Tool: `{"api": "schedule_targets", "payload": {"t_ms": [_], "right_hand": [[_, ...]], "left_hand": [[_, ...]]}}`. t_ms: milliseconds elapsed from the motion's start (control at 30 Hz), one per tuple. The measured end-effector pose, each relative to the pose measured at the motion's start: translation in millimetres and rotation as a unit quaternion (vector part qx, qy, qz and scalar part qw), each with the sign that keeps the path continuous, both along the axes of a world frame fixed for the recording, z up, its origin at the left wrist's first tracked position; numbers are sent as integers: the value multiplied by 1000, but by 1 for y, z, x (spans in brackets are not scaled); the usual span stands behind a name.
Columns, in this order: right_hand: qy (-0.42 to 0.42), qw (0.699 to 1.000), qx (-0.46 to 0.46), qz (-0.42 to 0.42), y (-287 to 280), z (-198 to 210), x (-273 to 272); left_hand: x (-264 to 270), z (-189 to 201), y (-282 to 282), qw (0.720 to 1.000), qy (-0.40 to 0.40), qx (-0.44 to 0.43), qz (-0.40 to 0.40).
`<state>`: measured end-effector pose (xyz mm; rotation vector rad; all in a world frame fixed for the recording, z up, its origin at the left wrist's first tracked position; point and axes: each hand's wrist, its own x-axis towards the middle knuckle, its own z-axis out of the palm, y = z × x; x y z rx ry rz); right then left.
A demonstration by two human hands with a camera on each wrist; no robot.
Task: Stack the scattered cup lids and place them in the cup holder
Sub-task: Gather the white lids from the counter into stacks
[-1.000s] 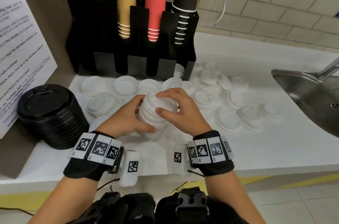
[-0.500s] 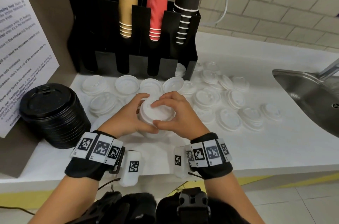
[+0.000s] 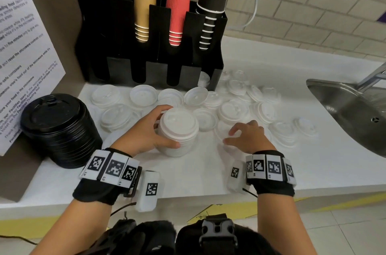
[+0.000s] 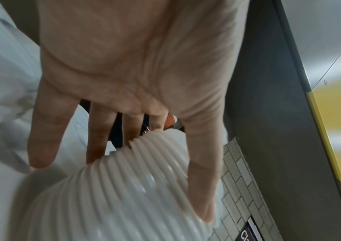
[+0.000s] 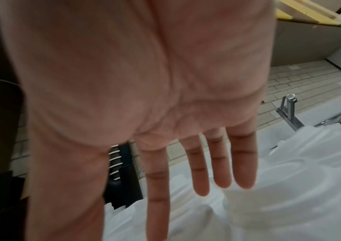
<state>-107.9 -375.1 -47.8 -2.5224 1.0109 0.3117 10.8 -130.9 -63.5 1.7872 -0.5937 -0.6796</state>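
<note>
Tall stack of white plastic cup lids [image 3: 177,131] stands upright on white counter [image 3: 188,171], long axis vertical, top lid facing up w/ sip side away from person. Left hand [image 3: 144,131] wraps stack, thumb near side, fingers [image 4: 101,138] curled round far side. Right hand [image 3: 248,137] apart from stack, fingers [image 5: 198,171] straight, spread over loose white lids [image 3: 229,112], gripping nothing. Black slotted cup holder [image 3: 146,52] behind at wall.

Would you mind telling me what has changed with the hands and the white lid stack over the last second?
The right hand let go of the white lid stack and moved right, open over the loose lids. The left hand keeps its grip on the stack, which stays on the counter.
</note>
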Motion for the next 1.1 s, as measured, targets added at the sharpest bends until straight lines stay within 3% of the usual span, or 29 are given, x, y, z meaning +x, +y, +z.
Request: {"api": "schedule_targets", "payload": {"t_ms": [200,600,733,867,1100], "right_hand": [[-10,998,7,55,2,1,2],[-22,998,2,55,9,23,-6],[-133,987,50,75,14,40,-5],[-283,943,133,112,37,45,7],[-314,922,128,189,73,26,28]], "left_hand": [[1,1,-1,1000,0,3,2],[1,0,1,999,2,31,11],[1,-1,1,1000,-1,20,16],[-1,-1,1,1000,3,8,15],[-2,-3,2,1000,8,3,24]]}}
